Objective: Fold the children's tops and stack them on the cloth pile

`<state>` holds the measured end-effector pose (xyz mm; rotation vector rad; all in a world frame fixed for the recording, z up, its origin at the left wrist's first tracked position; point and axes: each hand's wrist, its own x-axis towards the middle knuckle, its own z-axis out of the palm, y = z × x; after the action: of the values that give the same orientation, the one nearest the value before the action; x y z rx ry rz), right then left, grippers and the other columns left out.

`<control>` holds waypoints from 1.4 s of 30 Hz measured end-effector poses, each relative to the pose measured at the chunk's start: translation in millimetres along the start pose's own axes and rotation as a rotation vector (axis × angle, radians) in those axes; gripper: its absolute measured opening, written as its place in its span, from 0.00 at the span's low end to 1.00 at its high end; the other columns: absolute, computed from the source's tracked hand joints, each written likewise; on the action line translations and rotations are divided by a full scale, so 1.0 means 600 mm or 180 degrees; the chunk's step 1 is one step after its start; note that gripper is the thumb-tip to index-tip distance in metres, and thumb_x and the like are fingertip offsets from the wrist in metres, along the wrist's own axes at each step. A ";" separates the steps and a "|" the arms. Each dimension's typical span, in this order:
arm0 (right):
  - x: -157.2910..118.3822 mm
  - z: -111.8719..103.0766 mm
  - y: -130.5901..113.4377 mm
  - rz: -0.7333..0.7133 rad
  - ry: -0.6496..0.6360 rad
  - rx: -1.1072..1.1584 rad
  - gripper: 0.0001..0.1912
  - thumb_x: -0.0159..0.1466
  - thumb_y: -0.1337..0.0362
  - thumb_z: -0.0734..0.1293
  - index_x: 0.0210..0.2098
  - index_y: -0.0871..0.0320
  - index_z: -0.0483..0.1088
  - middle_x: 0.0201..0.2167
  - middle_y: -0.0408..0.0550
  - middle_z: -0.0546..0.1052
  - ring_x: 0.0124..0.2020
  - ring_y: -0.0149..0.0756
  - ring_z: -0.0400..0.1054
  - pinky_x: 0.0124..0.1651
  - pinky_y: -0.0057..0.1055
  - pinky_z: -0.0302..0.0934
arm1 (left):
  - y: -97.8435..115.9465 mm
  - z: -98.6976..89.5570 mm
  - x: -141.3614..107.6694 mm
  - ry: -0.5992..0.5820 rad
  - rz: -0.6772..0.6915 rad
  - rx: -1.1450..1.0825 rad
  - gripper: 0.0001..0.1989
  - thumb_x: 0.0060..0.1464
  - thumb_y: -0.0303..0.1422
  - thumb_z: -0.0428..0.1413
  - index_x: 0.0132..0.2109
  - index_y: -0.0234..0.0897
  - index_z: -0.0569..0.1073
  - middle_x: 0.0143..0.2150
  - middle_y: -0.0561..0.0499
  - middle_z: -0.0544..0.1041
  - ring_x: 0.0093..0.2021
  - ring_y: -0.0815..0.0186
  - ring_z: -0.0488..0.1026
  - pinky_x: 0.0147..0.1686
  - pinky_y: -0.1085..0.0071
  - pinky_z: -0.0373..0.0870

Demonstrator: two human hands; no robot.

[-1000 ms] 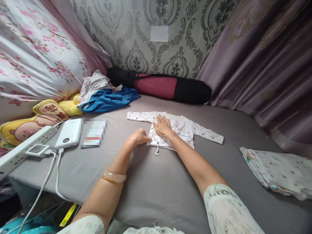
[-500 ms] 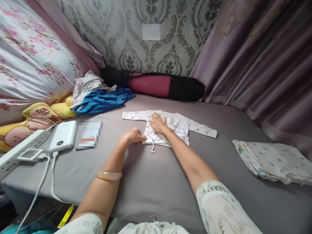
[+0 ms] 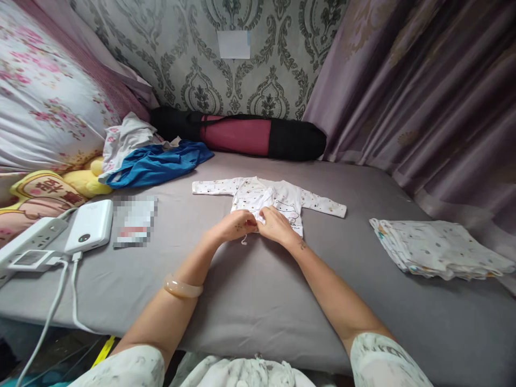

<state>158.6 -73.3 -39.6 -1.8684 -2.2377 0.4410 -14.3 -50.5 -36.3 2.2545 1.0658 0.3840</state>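
A small white printed baby shirt [image 3: 252, 196] lies spread on the grey sheet, its sleeves stretched out to both sides and a bear drawing on its right part. Close together at its lower middle are my two hands. My left hand [image 3: 238, 223] is closed, its fingertips pinching at the shirt's lower front. Beside it my right hand [image 3: 274, 222] is also closed, with thumb and finger gripping the cloth there. A thin white tie hangs below the hem near my left hand. What exactly lies between the fingertips is partly hidden.
Folded printed cloths [image 3: 439, 250] lie at the right. A black and red long bag [image 3: 237, 135] rests along the wall. To the left are blue and white clothes [image 3: 161, 161], a white power bank [image 3: 89, 226], a power strip [image 3: 40, 235] with cables and a plush toy [image 3: 86, 180].
My right hand has moved down from lying flat on the shirt's upper part to its lower middle and has closed. My left hand has moved in beside it. The view has shifted slightly.
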 end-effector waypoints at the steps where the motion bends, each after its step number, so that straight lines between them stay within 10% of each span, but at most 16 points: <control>1: -0.005 0.001 -0.006 -0.0017 0.0013 -0.0137 0.14 0.64 0.61 0.61 0.48 0.58 0.69 0.49 0.55 0.72 0.49 0.43 0.68 0.46 0.32 0.60 | -0.001 0.004 0.001 -0.0050 0.0012 0.0064 0.10 0.52 0.35 0.55 0.35 0.35 0.78 0.35 0.47 0.77 0.35 0.65 0.71 0.37 0.74 0.64; 13: -0.014 -0.011 -0.015 -0.0201 0.0160 -0.0522 0.17 0.68 0.69 0.54 0.49 0.56 0.70 0.48 0.52 0.72 0.46 0.40 0.69 0.45 0.31 0.61 | -0.005 0.005 0.000 -0.0034 -0.0285 0.0080 0.10 0.50 0.29 0.50 0.34 0.35 0.76 0.31 0.49 0.76 0.33 0.66 0.69 0.35 0.74 0.64; 19: -0.034 -0.004 -0.035 -0.0307 -0.0051 -0.0622 0.16 0.68 0.68 0.54 0.47 0.56 0.71 0.48 0.54 0.71 0.50 0.42 0.66 0.46 0.33 0.62 | -0.006 0.009 0.002 0.0384 -0.0851 -0.0198 0.14 0.57 0.29 0.46 0.48 0.38 0.70 0.30 0.52 0.77 0.31 0.66 0.71 0.33 0.74 0.64; 26: -0.069 -0.033 -0.007 -0.0529 -0.0077 -0.0305 0.16 0.68 0.67 0.55 0.49 0.53 0.70 0.46 0.50 0.73 0.49 0.40 0.67 0.49 0.31 0.60 | -0.006 0.024 0.005 0.0581 -0.0492 0.0138 0.16 0.61 0.37 0.47 0.52 0.39 0.72 0.34 0.50 0.76 0.33 0.66 0.70 0.37 0.73 0.64; 33: -0.122 -0.048 0.095 0.0463 0.0241 -0.0345 0.20 0.65 0.61 0.61 0.56 0.55 0.64 0.50 0.54 0.71 0.47 0.43 0.69 0.45 0.33 0.60 | 0.009 0.042 0.012 0.0637 -0.0351 0.0275 0.20 0.63 0.43 0.46 0.51 0.39 0.76 0.39 0.46 0.73 0.34 0.65 0.71 0.38 0.71 0.65; 42: -0.136 -0.028 0.095 0.0823 0.0279 -0.0115 0.23 0.64 0.62 0.59 0.59 0.51 0.61 0.51 0.51 0.74 0.46 0.45 0.72 0.41 0.33 0.58 | 0.028 0.058 0.033 0.0918 -0.1039 -0.0299 0.17 0.57 0.41 0.53 0.48 0.38 0.77 0.33 0.50 0.77 0.32 0.65 0.71 0.33 0.72 0.63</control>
<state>232.1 -142.8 -40.3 -2.1617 -1.9692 0.3513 25.6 -57.3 -52.8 1.9357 1.5035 0.6168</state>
